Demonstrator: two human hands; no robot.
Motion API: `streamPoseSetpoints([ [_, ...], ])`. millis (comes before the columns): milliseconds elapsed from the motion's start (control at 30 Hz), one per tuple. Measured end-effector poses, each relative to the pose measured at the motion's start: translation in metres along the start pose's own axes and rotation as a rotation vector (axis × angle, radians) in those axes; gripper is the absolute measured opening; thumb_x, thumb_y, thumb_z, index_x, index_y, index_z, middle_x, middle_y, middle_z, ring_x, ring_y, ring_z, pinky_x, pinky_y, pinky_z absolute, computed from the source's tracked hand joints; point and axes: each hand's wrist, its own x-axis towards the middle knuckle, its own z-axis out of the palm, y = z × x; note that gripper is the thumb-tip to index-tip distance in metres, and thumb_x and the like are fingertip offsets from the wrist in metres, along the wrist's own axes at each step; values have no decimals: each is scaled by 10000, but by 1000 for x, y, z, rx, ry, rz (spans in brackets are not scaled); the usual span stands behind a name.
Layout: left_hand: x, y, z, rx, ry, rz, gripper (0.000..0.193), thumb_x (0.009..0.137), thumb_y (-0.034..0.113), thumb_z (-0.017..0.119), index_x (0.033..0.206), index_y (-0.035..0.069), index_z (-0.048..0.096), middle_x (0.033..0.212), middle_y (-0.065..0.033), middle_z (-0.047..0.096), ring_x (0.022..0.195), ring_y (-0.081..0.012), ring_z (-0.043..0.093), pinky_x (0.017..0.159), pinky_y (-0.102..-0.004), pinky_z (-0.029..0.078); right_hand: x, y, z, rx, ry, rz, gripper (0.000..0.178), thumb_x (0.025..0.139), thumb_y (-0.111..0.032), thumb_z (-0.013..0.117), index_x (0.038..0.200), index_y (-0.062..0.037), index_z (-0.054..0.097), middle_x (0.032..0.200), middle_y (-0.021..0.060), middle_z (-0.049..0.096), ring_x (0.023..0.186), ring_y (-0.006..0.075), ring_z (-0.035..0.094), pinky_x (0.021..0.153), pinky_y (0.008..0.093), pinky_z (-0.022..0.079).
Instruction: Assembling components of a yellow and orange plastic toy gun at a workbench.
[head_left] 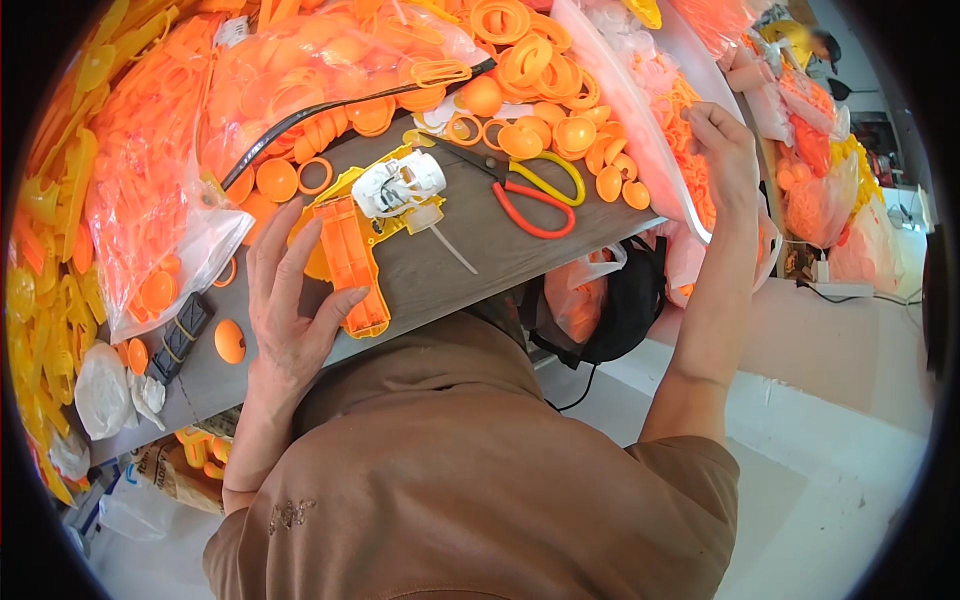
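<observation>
Orange and yellow plastic fills a grey-brown bench (450, 280) seen from above, with a person in a brown shirt (480, 470) seated at its near edge. In front of them, left of centre, lies a yellow shell (338, 188) topped by a long orange panel (350, 262) and a rounded white part (398, 183). The left hand (295, 305) is at the panel's left side, its fingers spread and unclenched, the thumb tip over the panel. The right hand (725, 160) is raised at the right, above a white tray (632, 110) of small orange pieces (680, 95); its fingers are bent together, and whether they grasp a piece cannot be told. Scissors (501, 172) with one red and one yellow handle lie just right of the white part. Beyond them sit piled orange cups (573, 135) and rings (525, 60). To the left are a bulging clear bag (220, 235) of orange pieces and, near the left wrist, a small orange dome (230, 341).
</observation>
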Motion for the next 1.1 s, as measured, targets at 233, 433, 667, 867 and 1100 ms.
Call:
streamPoseSetpoints([
  [233,26,28,-7,-383,34,-86,416,731,50,724,1117,-27,591,1092,-150,592,968,-229,581,818,-315,465,-75,-61,116,1197,-609,193,276,884,-237,605,979,18,557,919,79,565,728,99,496,540,223,430],
  [433,37,36,-4,-742,-137,-438,198,823,73,673,973,-41,610,855,-85,647,758,-112,605,677,-265,492,-110,-88,185,1345,-699,272,280,900,-192,581,1049,44,569,909,100,613,801,152,603,625,278,520],
  [667,27,27,-5,-926,-64,-564,118,847,30,630,935,-37,591,837,-55,640,711,-67,581,630,-219,489,-122,-95,202,1287,-686,272,241,910,-125,547,1063,61,558,962,103,602,800,164,600,660,282,524],
  [867,33,18,-22,-721,-149,-586,111,850,30,613,931,-45,604,813,-56,638,733,-77,577,662,-233,487,-111,-100,186,372,-330,-547,254,784,6,646,1029,19,582,972,114,596,768,193,583,652,298,500],
  [1100,32,17,-14,-621,-247,-491,118,845,59,626,908,-41,630,761,-113,631,698,-121,592,630,-264,485,-112,-89,192,-10,-429,-973,377,622,60,731,971,3,599,887,112,585,706,255,591,575,330,479],
])
